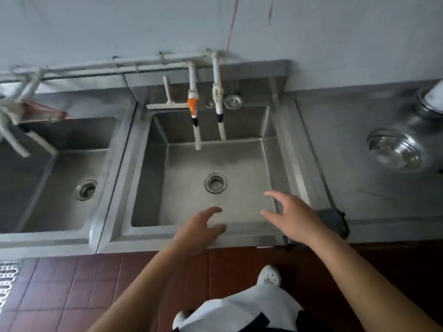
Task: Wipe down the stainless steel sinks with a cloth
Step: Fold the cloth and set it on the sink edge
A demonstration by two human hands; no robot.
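Two stainless steel sinks sit side by side. The middle sink lies straight ahead with a round drain in its floor. The left sink has its own drain. My left hand hovers over the middle sink's front rim, fingers spread, holding nothing. My right hand hangs over the sink's front right corner, fingers apart and empty. A dark grey cloth lies on the counter edge just right of my right hand, partly hidden by it.
White taps and a white squeegee hang over the middle sink's back. A drain plug rests on the back ledge. Steel bowls stand on the right counter. A red rag lies behind the left sink. Red floor tiles lie below.
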